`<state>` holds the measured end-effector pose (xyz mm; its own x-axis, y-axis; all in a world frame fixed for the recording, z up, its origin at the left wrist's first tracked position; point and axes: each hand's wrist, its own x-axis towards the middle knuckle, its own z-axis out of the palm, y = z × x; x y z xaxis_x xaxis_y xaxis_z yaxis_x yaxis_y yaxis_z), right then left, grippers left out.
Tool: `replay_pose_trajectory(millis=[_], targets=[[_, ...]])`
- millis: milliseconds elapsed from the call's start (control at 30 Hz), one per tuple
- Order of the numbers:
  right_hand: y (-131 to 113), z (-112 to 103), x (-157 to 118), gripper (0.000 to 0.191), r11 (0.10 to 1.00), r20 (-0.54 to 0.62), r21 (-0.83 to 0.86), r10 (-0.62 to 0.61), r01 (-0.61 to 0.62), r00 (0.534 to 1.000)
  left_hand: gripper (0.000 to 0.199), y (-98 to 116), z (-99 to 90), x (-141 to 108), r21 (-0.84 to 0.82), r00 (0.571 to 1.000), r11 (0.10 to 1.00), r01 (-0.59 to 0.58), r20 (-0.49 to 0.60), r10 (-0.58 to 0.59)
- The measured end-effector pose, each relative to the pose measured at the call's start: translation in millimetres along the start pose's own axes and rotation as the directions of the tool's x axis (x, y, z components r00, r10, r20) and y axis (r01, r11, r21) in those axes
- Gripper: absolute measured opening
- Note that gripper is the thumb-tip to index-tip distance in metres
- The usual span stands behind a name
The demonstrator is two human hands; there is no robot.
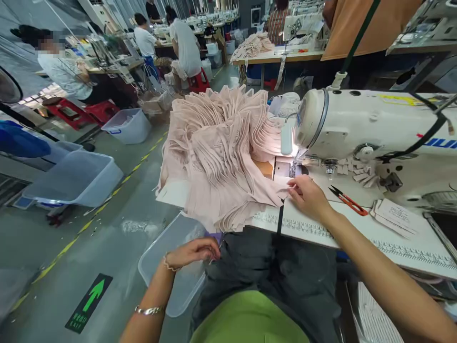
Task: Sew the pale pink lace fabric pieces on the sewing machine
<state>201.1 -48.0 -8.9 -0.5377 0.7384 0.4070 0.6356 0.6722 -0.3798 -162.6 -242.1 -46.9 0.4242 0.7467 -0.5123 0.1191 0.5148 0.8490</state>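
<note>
A large heap of layered pale pink fabric pieces [217, 157] lies on the sewing table and hangs over its front edge. My right hand [305, 195] is at the heap's right end, just in front of the lit needle of the white sewing machine [364, 119], its fingers pinched on a corner of pink fabric. Below the heap, beside my lap, my left hand [200, 251] hangs over a clear plastic bin [171, 305]. Its fingers are curled, and whatever they may hold is hidden. Red-handled thread snips [348, 200] rest right of my right hand.
Small fabric labels [394, 216] lie right of the snips. A ruler strip [385, 247] runs along the table's front edge. More plastic bins [76, 178] stand on the floor at left. Several people sit at other machines behind, and someone in orange stands beyond my machine.
</note>
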Motion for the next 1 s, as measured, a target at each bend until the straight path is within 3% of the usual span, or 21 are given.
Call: replay_pose_trajectory(millis=[33,67,100,133,167,200,267,300,333,400,467,533,600,667,733,767,800,867,900,933,1000], targets=[[-4,1,1,0.022,0.997,0.024,0.03,-0.069,0.068,0.997,0.051,18,1.5,-6,0.046,0.945,0.972,-0.228,0.25,0.21],[-8,3,2,0.028,0.99,0.049,0.047,-0.136,0.133,0.99,0.049,38,4.6,-8,0.024,0.801,0.903,-0.429,0.472,0.368],[-12,4,3,0.034,0.982,0.076,0.048,-0.187,0.184,0.979,0.044,58,9.8,-8,-0.071,0.622,0.818,-0.571,0.613,0.488],[-15,6,3,0.036,0.975,0.102,0.034,-0.22,0.218,0.97,0.042,79,16.7,-6,-0.17,0.464,0.739,-0.653,0.681,0.567],[-17,7,3,0.036,0.973,0.129,0.011,-0.232,0.232,0.964,0.042,98,24.7,0,-0.206,0.404,0.685,-0.698,0.677,0.615],[-19,8,3,0.033,0.973,0.149,-0.012,-0.228,0.232,0.962,0.046,114,33.1,8,-0.169,0.464,0.642,-0.748,0.559,0.687],[-19,8,2,0.03,0.974,0.172,-0.033,-0.213,0.222,0.962,0.047,139,47.0,31,0.228,0.702,0.665,-0.711,0.181,0.688],[-19,7,2,0.029,0.974,0.179,-0.03,-0.214,0.223,0.96,0.041,147,51.4,44,0.444,0.719,0.637,-0.63,0.024,0.694],[-20,6,1,0.028,0.973,0.183,-0.02,-0.222,0.229,0.958,0.037,151,53.6,57,0.64,0.676,0.552,-0.534,-0.069,0.734],[-22,5,1,0.032,0.963,0.194,0.011,-0.265,0.269,0.945,0.031,154,52.2,81,0.873,0.569,0.322,-0.366,-0.064,0.82],[-29,7,3,0.044,0.951,0.22,0.017,-0.306,0.31,0.926,0.026,151,46.2,97,0.942,0.479,0.18,-0.285,-0.023,0.878],[-39,13,7,0.043,0.952,0.245,-0.011,-0.295,0.306,0.924,0.021,146,40.4,103,0.957,0.403,0.136,-0.258,-0.022,0.915],[-48,19,11,0.031,0.971,0.23,-0.043,-0.218,0.234,0.948,0.018,141,37.4,102,0.965,0.376,0.094,-0.245,0.005,0.927],[-52,21,15,0.031,0.987,0.186,-0.052,-0.142,0.154,0.972,0.017,137,35.5,97,0.969,0.393,0.018,-0.246,0.082,0.916],[-50,16,16,0.031,0.997,0.135,-0.009,-0.08,0.082,0.988,0.016,131,29.7,89,0.978,0.338,-0.014,-0.206,0.085,0.937],[-47,12,15,0.029,0.998,0.12,0.037,-0.048,0.044,0.992,0.013,127,23.8,84,0.988,0.258,0.026,-0.155,0.015,0.966],[-43,7,13,0.027,0.994,0.109,0.105,-0.006,-0.006,0.994,0.01,122,15.6,78,0.989,0.141,0.117,-0.089,-0.104,0.985],[-35,-2,8,0.025,0.968,0.133,0.232,0.069,-0.099,0.989,0.017,112,-6.0,64,0.907,-0.098,0.421,-0.006,-0.419,0.902],[-31,-5,6,0.026,0.953,0.153,0.273,0.089,-0.129,0.984,0.026,107,-18.1,57,0.815,-0.147,0.579,-0.016,-0.575,0.805],[-30,-7,5,0.026,0.943,0.175,0.3,0.095,-0.145,0.98,0.034,102,-29.7,51,0.709,-0.116,0.703,-0.048,-0.703,0.701],[-31,-9,5,0.027,0.93,0.221,0.343,0.06,-0.135,0.973,0.047,97,-48.4,41,0.549,0.073,0.831,-0.091,-0.828,0.555]])
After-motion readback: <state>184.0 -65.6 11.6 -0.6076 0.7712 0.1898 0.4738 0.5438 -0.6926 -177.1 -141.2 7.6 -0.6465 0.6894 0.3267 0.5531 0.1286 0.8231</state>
